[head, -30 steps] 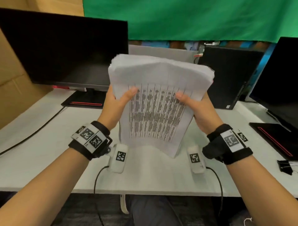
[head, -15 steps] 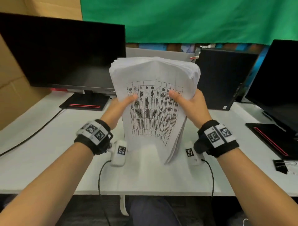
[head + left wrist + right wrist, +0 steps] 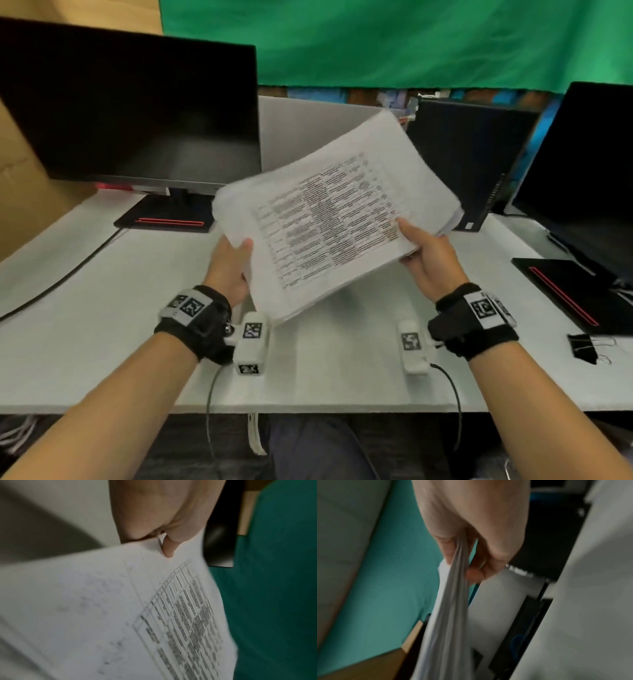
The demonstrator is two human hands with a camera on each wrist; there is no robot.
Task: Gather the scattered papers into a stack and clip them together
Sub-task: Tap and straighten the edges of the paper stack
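I held the stack of papers point(image 3: 337, 219) in the middle of the frame, lifted clear of the white table point(image 3: 85, 308) and tilted, its far corner pointing to the upper right. My left hand point(image 3: 228, 270) gripped the lower left edge, thumb on the printed top sheet. My right hand point(image 3: 426, 260) pinched the right edge, thumb on top and fingers point(image 3: 476, 573) curled beneath; the right wrist view showed the sheets edge-on in that pinch. A black binder clip point(image 3: 586, 347) lay on the table at the right edge of the frame, well apart from the stack. Dark monitors point(image 3: 130, 113) stood at upper left and right.
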